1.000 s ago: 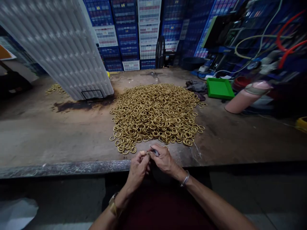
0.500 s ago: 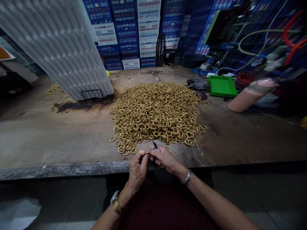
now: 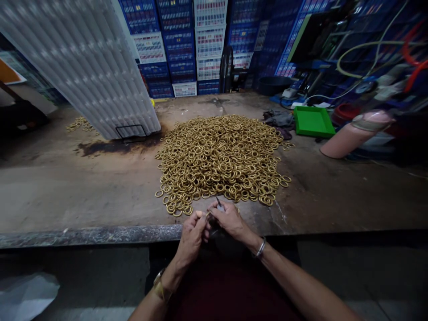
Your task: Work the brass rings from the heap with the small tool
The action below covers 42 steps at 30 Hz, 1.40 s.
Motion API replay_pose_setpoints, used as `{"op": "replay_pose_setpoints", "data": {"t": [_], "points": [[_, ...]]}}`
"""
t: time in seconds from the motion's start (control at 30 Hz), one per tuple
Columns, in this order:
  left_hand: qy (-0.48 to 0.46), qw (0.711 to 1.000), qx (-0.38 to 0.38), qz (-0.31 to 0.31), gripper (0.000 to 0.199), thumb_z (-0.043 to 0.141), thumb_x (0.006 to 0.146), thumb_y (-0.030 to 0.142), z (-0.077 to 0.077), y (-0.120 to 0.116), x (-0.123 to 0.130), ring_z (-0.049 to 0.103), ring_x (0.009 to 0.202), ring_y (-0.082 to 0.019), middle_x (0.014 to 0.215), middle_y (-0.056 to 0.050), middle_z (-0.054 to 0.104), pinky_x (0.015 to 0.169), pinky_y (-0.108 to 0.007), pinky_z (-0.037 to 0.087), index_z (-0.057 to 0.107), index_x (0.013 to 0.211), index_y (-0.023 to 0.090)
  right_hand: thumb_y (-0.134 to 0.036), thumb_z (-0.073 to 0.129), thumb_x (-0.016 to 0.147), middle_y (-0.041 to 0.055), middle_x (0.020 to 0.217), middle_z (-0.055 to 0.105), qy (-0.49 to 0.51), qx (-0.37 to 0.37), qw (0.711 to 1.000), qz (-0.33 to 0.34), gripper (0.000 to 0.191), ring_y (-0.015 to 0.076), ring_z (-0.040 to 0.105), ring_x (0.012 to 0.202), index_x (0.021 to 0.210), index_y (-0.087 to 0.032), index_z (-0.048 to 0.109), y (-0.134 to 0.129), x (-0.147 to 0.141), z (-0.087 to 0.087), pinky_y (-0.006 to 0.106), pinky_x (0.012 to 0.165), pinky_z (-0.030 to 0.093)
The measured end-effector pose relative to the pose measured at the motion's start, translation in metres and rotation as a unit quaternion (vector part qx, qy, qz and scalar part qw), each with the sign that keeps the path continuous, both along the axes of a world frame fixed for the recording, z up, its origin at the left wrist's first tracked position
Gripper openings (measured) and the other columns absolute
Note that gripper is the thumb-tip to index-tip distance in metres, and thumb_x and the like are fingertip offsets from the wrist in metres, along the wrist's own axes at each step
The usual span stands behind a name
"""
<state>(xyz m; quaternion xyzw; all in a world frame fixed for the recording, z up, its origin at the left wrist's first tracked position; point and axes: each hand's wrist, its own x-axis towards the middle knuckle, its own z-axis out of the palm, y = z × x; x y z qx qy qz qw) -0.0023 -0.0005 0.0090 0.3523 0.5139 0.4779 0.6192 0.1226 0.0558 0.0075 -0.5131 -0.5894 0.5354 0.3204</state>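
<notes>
A broad, scuffed counter with a stained brown top and a rough, flecked front edge spans the workspace. Behind it rise stacked plastic crates, blue and white, their walls slotted like latticework; the goods showing through the slots are too small to identify. At left leans a tall stack of ribbed, translucent white panels, its foot at a thin black wire stand. At center, a wide mound of brass-colored rings, smooth, round and heaped several deep, spills loose pieces around its margins.

To the right of the mound stands a smooth pink cylindrical bottle, near a shallow, rectangular green tray with low walls. Just beside the tray lies a crumpled dark cloth; farther back sits a round, dark basin, its contents hidden.

At the front edge, the left hand is nearly closed, thumb and fingertips pinching a small brass-colored piece, apparently a ring seen edge-on. The right hand, also nearly closed, curls around a small knife with a pale handle and dark pointed blade, its fingertips meeting the pinched piece just short of the mound.
</notes>
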Motion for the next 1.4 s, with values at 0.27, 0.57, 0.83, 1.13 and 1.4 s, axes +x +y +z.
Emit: {"op": "replay_pose_setpoints", "data": {"t": [0.27, 0.57, 0.83, 1.13, 1.4], "points": [[-0.041, 0.999, 0.005, 0.020, 0.030, 0.054, 0.077, 0.046, -0.005, 0.001, 0.000, 0.041, 0.045, -0.005, 0.061, 0.004, 0.048, 0.044, -0.016, 0.033, 0.046, 0.073, 0.017, -0.016, 0.045, 0.075, -0.0032, 0.053, 0.049, -0.123, 0.186, 0.971, 0.088, 0.014, 0.0082, 0.040, 0.048, 0.063, -0.017, 0.052, -0.010, 0.004, -0.009, 0.019, 0.048, 0.029], [0.015, 0.999, 0.028, 0.017, 0.033, 0.051, 0.076, 0.050, -0.006, 0.000, -0.003, 0.042, 0.046, -0.005, 0.062, 0.004, 0.049, 0.045, -0.017, 0.035, 0.047, 0.076, 0.017, -0.008, 0.043, 0.071, -0.0030, 0.055, 0.051, -0.156, 0.215, 0.953, 0.147, 0.014, 0.0087, 0.042, 0.048, 0.063, -0.018, 0.051, -0.015, 0.004, -0.003, 0.019, 0.048, 0.027], [0.042, 0.997, 0.062, 0.009, 0.029, 0.050, 0.079, 0.045, -0.006, 0.000, -0.004, 0.042, 0.046, -0.005, 0.061, 0.004, 0.049, 0.046, -0.017, 0.035, 0.048, 0.073, 0.017, -0.011, 0.041, 0.075, -0.0021, 0.057, 0.053, -0.162, 0.198, 0.953, 0.164, 0.016, 0.0092, 0.044, 0.051, 0.065, -0.018, 0.051, -0.016, 0.004, -0.003, 0.019, 0.049, 0.027], [0.064, 0.996, 0.051, 0.034, 0.032, 0.051, 0.077, 0.047, -0.001, 0.001, 0.000, 0.040, 0.044, -0.006, 0.057, 0.005, 0.047, 0.044, -0.018, 0.034, 0.045, 0.067, 0.018, -0.012, 0.042, 0.073, -0.0029, 0.055, 0.050, -0.179, 0.222, 0.948, 0.144, 0.013, 0.0097, 0.041, 0.049, 0.067, -0.019, 0.050, -0.018, 0.003, -0.007, 0.020, 0.048, 0.026], [0.073, 0.994, 0.075, 0.026, 0.031, 0.051, 0.078, 0.045, -0.008, -0.003, -0.005, 0.040, 0.044, -0.005, 0.057, 0.005, 0.047, 0.045, -0.017, 0.034, 0.046, 0.066, 0.017, -0.010, 0.042, 0.069, -0.0003, 0.057, 0.056, -0.227, 0.198, 0.931, 0.206, 0.015, 0.0109, 0.046, 0.050, 0.065, -0.018, 0.054, -0.011, 0.005, -0.001, 0.021, 0.049, 0.027]]}}
